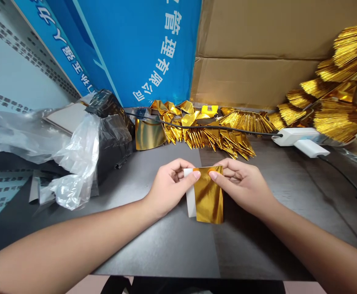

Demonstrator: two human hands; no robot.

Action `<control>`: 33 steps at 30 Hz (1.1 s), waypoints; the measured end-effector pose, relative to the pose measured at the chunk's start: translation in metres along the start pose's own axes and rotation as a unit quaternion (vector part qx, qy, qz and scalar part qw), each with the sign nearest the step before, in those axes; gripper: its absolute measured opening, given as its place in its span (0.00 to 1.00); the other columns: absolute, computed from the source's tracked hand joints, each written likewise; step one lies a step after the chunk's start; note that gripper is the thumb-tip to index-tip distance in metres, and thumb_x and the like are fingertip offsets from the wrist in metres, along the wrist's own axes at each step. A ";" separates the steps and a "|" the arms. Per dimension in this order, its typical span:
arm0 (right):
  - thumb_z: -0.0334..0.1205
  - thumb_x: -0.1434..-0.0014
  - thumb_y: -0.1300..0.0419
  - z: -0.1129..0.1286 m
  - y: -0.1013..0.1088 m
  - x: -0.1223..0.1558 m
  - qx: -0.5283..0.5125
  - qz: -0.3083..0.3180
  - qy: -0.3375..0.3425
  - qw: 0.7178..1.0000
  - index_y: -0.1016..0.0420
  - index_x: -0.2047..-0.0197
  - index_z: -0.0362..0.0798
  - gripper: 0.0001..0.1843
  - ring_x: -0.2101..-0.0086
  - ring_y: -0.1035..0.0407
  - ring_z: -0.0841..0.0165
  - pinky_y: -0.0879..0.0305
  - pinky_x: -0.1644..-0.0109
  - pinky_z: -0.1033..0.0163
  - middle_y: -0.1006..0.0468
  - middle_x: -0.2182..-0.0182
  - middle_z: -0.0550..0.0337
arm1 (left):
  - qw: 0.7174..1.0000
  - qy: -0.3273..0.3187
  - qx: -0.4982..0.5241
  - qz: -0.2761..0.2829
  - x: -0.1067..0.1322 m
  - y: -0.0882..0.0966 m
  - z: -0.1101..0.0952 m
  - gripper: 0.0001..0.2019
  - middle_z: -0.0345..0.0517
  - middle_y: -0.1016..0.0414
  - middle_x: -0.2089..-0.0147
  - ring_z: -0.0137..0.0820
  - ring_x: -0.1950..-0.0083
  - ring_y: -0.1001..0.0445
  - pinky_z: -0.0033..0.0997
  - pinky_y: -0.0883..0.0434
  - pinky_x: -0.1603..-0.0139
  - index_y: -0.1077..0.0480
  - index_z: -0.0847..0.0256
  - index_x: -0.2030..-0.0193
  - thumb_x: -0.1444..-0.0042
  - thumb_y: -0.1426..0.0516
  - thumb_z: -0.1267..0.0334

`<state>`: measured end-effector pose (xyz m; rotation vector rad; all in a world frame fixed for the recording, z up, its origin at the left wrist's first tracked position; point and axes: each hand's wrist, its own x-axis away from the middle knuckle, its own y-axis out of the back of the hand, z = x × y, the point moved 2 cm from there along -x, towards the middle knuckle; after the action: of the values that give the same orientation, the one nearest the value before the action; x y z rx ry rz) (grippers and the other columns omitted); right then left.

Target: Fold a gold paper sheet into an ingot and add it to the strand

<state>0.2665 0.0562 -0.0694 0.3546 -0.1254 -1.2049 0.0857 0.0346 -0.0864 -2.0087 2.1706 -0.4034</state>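
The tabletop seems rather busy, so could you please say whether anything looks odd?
Slightly: a black cable crosses the folded gold pieces toward the power strip instead of lying clear, and crumpled clear plastic sprawls at left.

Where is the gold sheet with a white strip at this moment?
In the head view, the gold sheet is just right of centre, pinched near its top by the left hand and the right hand, nearer than the folded gold pieces.
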 end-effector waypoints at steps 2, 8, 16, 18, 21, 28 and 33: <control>0.54 0.42 0.35 0.000 0.000 0.000 -0.007 0.000 0.005 1.000 0.25 0.64 0.47 0.17 0.75 0.27 0.70 0.29 0.71 0.67 0.22 0.75 0.59 | 1.000 -0.006 -0.004 0.004 0.000 0.000 0.000 0.21 0.37 0.25 0.72 0.17 0.71 0.29 0.12 0.31 0.69 0.26 0.66 0.67 0.57 0.26 0.53; 0.52 0.41 0.34 -0.001 -0.001 0.000 -0.026 0.009 0.002 1.000 0.25 0.63 0.47 0.16 0.75 0.27 0.71 0.30 0.70 0.68 0.21 0.75 0.59 | 1.000 -0.015 -0.017 0.011 0.000 0.001 0.002 0.17 0.38 0.24 0.70 0.17 0.69 0.28 0.14 0.30 0.67 0.25 0.66 0.66 0.51 0.29 0.55; 0.47 0.40 0.35 0.001 -0.001 0.000 -0.044 0.010 0.021 0.999 0.25 0.63 0.48 0.11 0.76 0.26 0.73 0.29 0.71 0.72 0.20 0.75 0.62 | 1.000 -0.014 -0.024 0.007 0.001 0.002 0.002 0.16 0.39 0.24 0.71 0.18 0.70 0.29 0.15 0.31 0.68 0.26 0.66 0.66 0.51 0.29 0.55; 0.47 0.40 0.35 0.001 -0.001 0.000 -0.042 0.009 0.023 0.999 0.25 0.63 0.48 0.11 0.75 0.25 0.73 0.29 0.71 0.72 0.19 0.74 0.61 | 1.000 -0.015 -0.021 0.008 0.001 0.002 0.002 0.17 0.39 0.24 0.70 0.18 0.70 0.28 0.15 0.30 0.68 0.26 0.66 0.66 0.51 0.30 0.54; 0.47 0.40 0.34 0.000 -0.001 0.000 -0.039 0.009 0.023 0.999 0.25 0.63 0.48 0.11 0.74 0.24 0.72 0.27 0.69 0.71 0.18 0.72 0.60 | 0.999 -0.021 -0.023 0.008 0.000 0.002 0.001 0.17 0.39 0.24 0.70 0.18 0.70 0.28 0.15 0.30 0.67 0.26 0.66 0.66 0.50 0.30 0.53; 0.54 0.41 0.34 0.001 0.000 0.000 -0.043 0.025 0.001 0.999 0.25 0.62 0.49 0.16 0.72 0.24 0.68 0.26 0.68 0.65 0.18 0.71 0.58 | 0.997 -0.032 -0.070 -0.010 0.001 0.003 0.003 0.17 0.41 0.24 0.70 0.21 0.70 0.29 0.19 0.31 0.67 0.26 0.65 0.66 0.49 0.32 0.52; 0.63 0.41 0.36 0.004 0.004 -0.001 -0.005 0.008 -0.008 1.000 0.26 0.68 0.49 0.23 0.78 0.33 0.71 0.32 0.73 0.66 0.26 0.79 0.61 | 0.993 -0.031 -0.115 -0.023 0.002 0.003 0.002 0.16 0.41 0.26 0.71 0.21 0.71 0.32 0.20 0.35 0.69 0.25 0.65 0.66 0.48 0.33 0.52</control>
<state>0.2685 0.0576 -0.0638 0.3357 -0.1355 -1.1928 0.0829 0.0330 -0.0891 -2.1596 2.2244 -0.0956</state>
